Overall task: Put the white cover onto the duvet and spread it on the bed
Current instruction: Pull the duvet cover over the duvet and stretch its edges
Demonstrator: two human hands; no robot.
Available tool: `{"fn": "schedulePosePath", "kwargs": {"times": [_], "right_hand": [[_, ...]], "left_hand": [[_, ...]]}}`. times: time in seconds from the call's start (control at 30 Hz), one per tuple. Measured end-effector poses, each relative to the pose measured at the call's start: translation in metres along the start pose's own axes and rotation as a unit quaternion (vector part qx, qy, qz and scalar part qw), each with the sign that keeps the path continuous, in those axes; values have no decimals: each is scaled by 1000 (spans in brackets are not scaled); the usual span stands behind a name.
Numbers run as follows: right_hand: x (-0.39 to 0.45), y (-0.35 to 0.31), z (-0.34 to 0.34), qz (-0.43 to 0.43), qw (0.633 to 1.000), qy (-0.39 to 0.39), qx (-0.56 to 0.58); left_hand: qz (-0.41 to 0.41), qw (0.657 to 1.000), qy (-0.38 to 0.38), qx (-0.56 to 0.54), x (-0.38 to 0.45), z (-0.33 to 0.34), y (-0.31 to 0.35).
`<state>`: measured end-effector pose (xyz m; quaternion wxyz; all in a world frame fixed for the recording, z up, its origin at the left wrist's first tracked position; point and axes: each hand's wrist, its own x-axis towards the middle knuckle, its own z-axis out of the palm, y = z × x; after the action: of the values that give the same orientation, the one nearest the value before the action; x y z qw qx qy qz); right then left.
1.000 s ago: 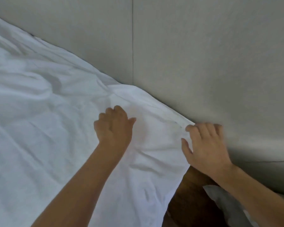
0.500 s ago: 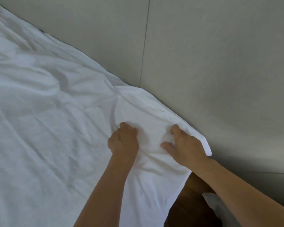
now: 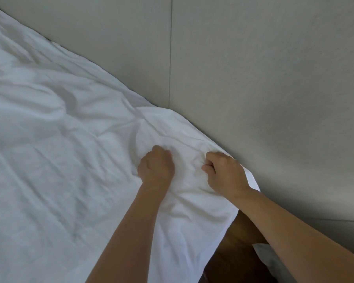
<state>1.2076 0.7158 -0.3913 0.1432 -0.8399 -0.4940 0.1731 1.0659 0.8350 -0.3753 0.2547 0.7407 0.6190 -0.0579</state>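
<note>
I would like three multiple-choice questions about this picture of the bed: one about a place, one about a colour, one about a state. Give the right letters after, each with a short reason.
1. Where do both hands work on the cover?
A. near its corner beside the wall
B. at the far end of the bed
C. on the floor

2. What colour is the cover?
A. blue striped
B. white
C. brown

3. How is the left hand?
A. flat and open
B. lifted in the air
C. curled into the cloth

Answers:
1 A: the left hand and right hand sit by the corner next to the wall.
2 B: the cover is plain white.
3 C: its fingers bunch the cloth.
</note>
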Motion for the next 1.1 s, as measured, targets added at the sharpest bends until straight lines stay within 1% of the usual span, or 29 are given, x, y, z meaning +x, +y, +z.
{"fn": "schedulePosePath", "kwargs": {"times": [0.1, 0.13, 0.2, 0.27, 0.33, 0.4, 0.47, 0.53, 0.57, 0.6, 0.63, 0.67, 0.7, 0.73, 0.77, 0.8, 0.83, 0.87, 0.9, 0.93, 0.97, 1.0, 1.03, 1.1], "right_hand": [[1, 4, -6, -29, 999, 40, 5], [0, 6, -9, -41, 997, 60, 8], [-5, 8, -12, -62, 994, 90, 5], [-8, 12, -15, -78, 989, 126, 1], [-8, 16, -17, -70, 986, 148, 13], [-5, 21, -20, -50, 988, 146, 20], [-1, 27, -28, -51, 989, 141, -7], [1, 36, -40, -36, 985, 158, -51], [2, 39, -49, -31, 983, 161, -83], [2, 38, -56, -30, 980, 153, -121], [0, 37, -59, -26, 977, 127, -172], [-4, 35, -59, -21, 970, 63, -233], [-7, 33, -56, -5, 964, -15, -266], [-10, 31, -51, 21, 960, -74, -268], [-13, 27, -46, 34, 965, -98, -242], [-13, 24, -41, 19, 978, -73, -197], [-10, 18, -38, -8, 991, -9, -134], [-3, 8, -35, -35, 995, 48, -75], [8, -7, -33, -60, 994, 84, -21], [22, -26, -31, -82, 992, 89, 27], [39, -48, -29, -108, 989, 78, 67], [58, -69, -26, -137, 985, 61, 90], [78, -90, -20, -168, 979, 44, 107], [122, -135, -6, -218, 967, 14, 131]], "left_hand": [[3, 1000, -9, -9, 5, -1, 7], [6, 1000, -10, 4, 5, -4, 9], [38, 998, 17, 46, 3, -11, 5], [84, 994, 31, 60, 0, -13, -2], [129, 991, 41, 17, -2, -8, -7], [158, 985, 69, -32, -1, -1, -11], [175, 977, 100, -67, 2, 3, -7], [219, 963, 122, -102, 2, 5, 11], [248, 956, 119, -103, 3, 10, 23], [272, 953, 104, -88, 4, 16, 35], [287, 952, 87, -62, 6, 24, 46], [288, 955, 62, -25, 9, 31, 54], [285, 958, 32, 3, 12, 36, 58], [282, 959, 0, 1, 17, 36, 59], [283, 958, -24, -27, 21, 32, 56], [287, 955, -33, -66, 24, 24, 51], [291, 951, -6, -109, 28, 14, 41], [288, 945, 71, -136, 36, 4, 27], [275, 937, 170, -132, 46, -8, 9], [238, 931, 257, -104, 59, -20, -13], [174, 931, 311, -72, 74, -35, -37], [94, 939, 326, -47, 92, -53, -62], [11, 948, 316, -34, 108, -73, -89], [-130, 956, 262, -22, 138, -103, -145]]}}
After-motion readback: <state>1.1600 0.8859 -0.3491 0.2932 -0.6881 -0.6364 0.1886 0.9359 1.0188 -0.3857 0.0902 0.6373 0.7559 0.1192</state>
